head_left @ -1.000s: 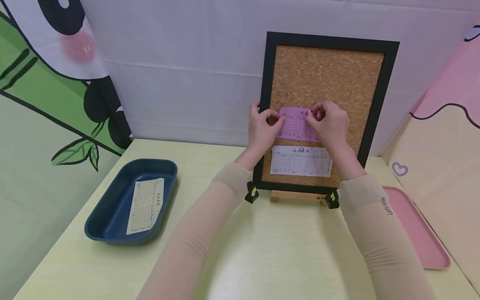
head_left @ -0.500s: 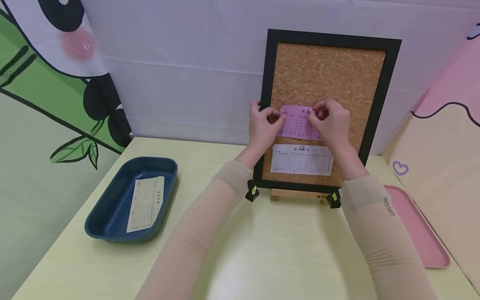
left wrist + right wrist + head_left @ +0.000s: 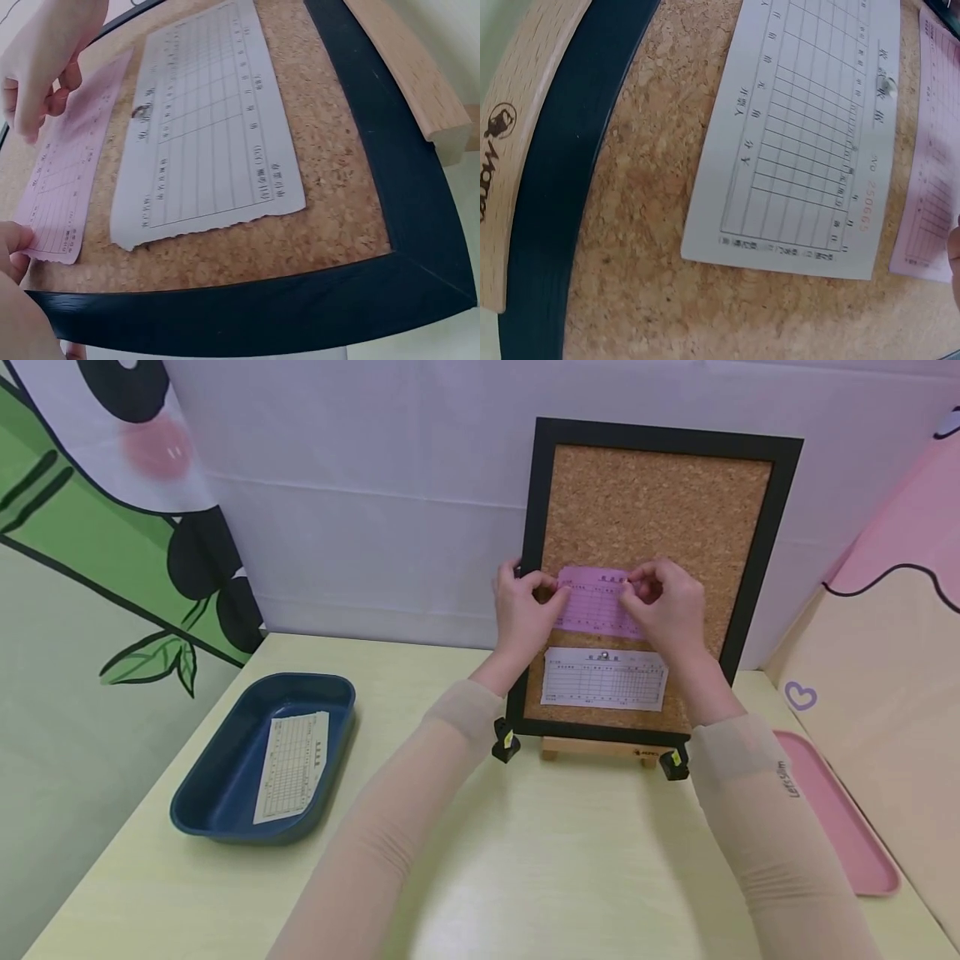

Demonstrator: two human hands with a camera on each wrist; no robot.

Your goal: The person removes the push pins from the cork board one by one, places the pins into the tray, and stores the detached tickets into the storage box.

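Note:
The cork board (image 3: 660, 510) in a black frame leans upright on a small wooden easel (image 3: 600, 748). My left hand (image 3: 522, 618) pinches the left edge of a pink receipt slip (image 3: 592, 603) against the cork, its other fingers behind the frame's edge. My right hand (image 3: 670, 606) has curled fingers at the pink slip's printed heading, pinching a small pushpin that the fingertips mostly hide. Below hangs a white receipt slip (image 3: 600, 681), fixed by one pushpin (image 3: 604, 656) through its heading; in the left wrist view this white slip (image 3: 210, 127) lies flat on the cork.
A dark blue tray (image 3: 217, 760) on the left of the table holds a pale yellow slip (image 3: 292, 768). A pink tray (image 3: 847, 827) stands at the right, partly behind the right sleeve. Black clips (image 3: 506, 743) sit at the frame's lower corners. A fabric backdrop hangs behind.
My right fingertips have shifted slightly to the right along the pink slip's heading, uncovering more print. The left hand keeps its pinch on the slip's edge. The view has tilted slightly.

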